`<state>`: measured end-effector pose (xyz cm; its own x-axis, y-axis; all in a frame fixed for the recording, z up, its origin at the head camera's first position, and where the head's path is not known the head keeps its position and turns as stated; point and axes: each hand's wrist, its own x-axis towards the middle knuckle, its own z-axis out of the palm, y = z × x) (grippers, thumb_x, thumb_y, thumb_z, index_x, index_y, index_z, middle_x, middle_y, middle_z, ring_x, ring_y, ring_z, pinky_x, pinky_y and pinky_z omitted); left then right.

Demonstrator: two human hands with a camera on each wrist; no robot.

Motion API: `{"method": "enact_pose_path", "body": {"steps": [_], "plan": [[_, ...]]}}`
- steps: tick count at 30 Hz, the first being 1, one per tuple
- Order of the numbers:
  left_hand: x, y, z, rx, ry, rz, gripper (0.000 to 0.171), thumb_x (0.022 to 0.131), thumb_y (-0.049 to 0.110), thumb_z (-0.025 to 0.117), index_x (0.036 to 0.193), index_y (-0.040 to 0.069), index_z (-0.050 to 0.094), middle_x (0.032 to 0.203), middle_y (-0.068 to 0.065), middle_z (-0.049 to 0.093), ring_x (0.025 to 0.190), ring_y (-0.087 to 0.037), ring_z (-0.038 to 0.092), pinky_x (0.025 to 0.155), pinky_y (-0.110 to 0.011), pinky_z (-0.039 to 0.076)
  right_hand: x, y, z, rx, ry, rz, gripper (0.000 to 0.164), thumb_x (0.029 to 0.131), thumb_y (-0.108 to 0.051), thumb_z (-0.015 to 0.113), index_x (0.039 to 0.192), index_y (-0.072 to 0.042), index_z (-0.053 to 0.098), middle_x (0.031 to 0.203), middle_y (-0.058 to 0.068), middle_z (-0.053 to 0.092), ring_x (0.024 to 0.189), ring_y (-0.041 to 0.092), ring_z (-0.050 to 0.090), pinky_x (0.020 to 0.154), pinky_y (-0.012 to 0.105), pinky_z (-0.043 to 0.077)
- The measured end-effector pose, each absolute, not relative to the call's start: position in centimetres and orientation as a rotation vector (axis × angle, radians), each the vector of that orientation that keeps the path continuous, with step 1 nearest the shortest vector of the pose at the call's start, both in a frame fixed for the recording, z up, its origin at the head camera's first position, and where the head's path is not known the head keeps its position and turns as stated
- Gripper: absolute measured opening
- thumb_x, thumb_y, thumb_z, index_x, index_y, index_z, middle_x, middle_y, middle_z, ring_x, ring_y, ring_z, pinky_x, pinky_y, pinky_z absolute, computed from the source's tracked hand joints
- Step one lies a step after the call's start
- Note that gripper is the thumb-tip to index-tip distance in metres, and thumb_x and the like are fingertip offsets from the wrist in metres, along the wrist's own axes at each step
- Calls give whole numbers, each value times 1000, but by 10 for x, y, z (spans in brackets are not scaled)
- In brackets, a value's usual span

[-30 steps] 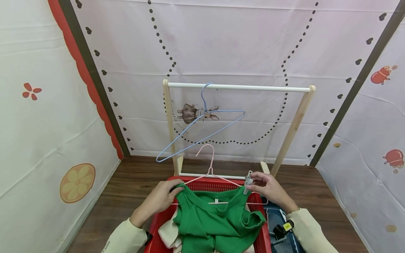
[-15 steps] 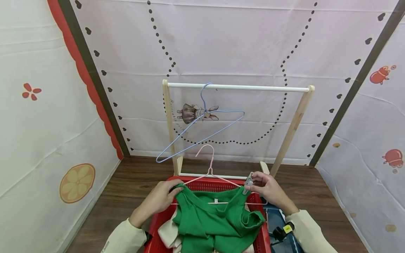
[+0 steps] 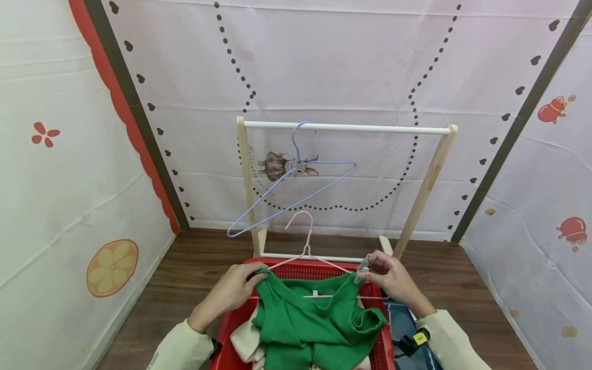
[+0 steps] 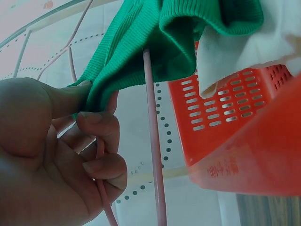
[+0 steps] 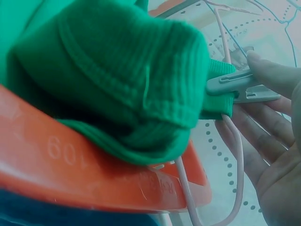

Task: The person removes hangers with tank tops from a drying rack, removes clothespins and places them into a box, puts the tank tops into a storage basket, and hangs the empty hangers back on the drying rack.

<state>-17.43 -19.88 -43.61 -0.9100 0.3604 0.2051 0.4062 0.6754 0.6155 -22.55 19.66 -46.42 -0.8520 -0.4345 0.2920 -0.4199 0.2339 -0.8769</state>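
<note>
A green sleeveless top (image 3: pixel 319 318) hangs on a pink hanger (image 3: pixel 309 241), whose hook points up and whose lower bar passes behind the neckline. My left hand (image 3: pixel 236 290) pinches the left shoulder strap between thumb and fingers; in the left wrist view, its lower fingers curl round the pink hanger wire. At the other strap, my right hand (image 3: pixel 390 277) grips a grey clothespin (image 5: pixel 244 87), thumb on one handle and fingers on the other. The clothespin's nose lies over the green strap where the hanger wire runs through.
Below the top stands a red perforated basket (image 3: pixel 384 344) with cream cloth (image 3: pixel 245 339) in it. A dark blue container (image 3: pixel 407 318) sits to its right. Behind, a blue hanger (image 3: pixel 319 190) hangs from the white rod (image 3: pixel 370 128) of a wooden rack (image 3: pixel 427 185).
The clothespin in my right hand has tilted slightly to the right. My left hand keeps its pinch on the strap, and the top stays where it was.
</note>
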Motion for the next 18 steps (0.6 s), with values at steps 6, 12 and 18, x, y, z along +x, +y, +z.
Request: {"method": "enact_pose_path", "body": {"steps": [6,12,18], "plan": [[-175,-200,-435,-649,-2823,-1068,12,100,14,58,104,20,68,81,11,62,69,-1,50,67,-23,45,-223,195,-463,-853,2473,-1737,16,91,-8,71,98,-4,58,92,12,69,76,14,63,68,31,56],[-174,-200,-434,-657,-2827,-1068,12,100,13,58,103,19,68,81,10,63,68,-1,50,66,-23,44,-220,193,-460,-866,2495,-1739,13,91,-9,71,93,-7,58,91,11,69,74,17,63,67,32,56],[-172,-200,-433,-667,-2815,-1060,12,100,13,58,102,19,68,82,9,63,69,-1,50,67,-23,45,-218,191,-457,-826,2525,-1728,13,91,-11,72,87,-11,59,89,6,67,70,16,62,61,28,53]]}}
